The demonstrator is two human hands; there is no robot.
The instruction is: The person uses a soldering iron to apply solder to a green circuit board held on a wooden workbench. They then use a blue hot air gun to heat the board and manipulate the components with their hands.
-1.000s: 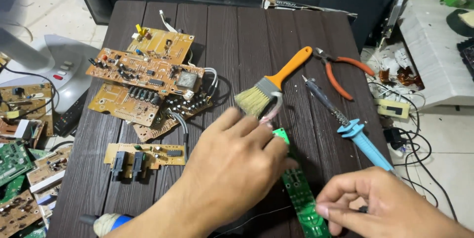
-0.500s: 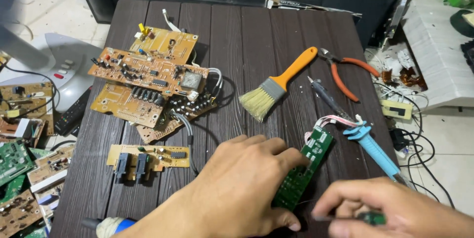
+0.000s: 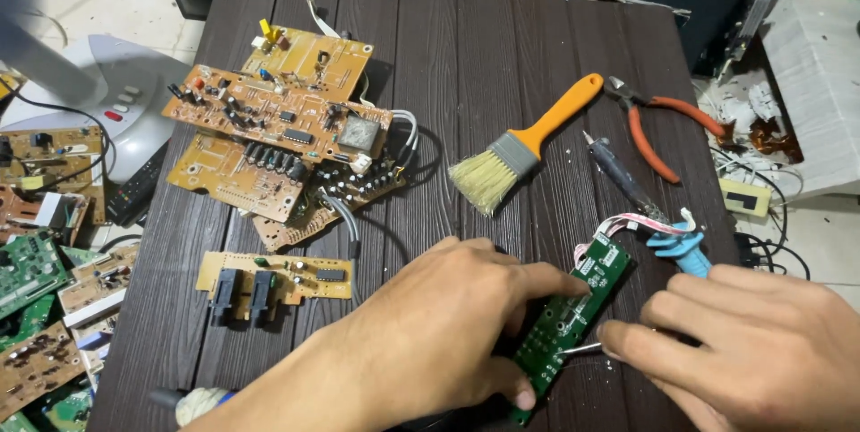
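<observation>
1. My left hand [image 3: 448, 324] lies palm down at the near edge of the dark slatted table [image 3: 502, 73]; its fingers and thumb pinch the long sides of a narrow green circuit board [image 3: 573, 315].
2. The green circuit board runs slantwise from near centre toward the far right, its upper end carrying a white ribbon cable [image 3: 632, 221].
3. My right hand [image 3: 752, 351] sits at the near right, fingers curled together around a thin metal tool [image 3: 580, 349] whose tip touches the board's right edge; I cannot tell what kind of tool it is.
4. A soldering iron [image 3: 645, 208] with a blue handle lies just beyond my right hand, tip pointing far.
5. A paintbrush [image 3: 524, 150] with an orange handle rests mid-table, bristles toward me.
6. Orange-handled cutters [image 3: 663, 127] lie at the far right.
7. A heap of tan circuit boards [image 3: 287, 127] occupies the far left; one small tan board [image 3: 273, 275] lies apart, nearer me.
</observation>
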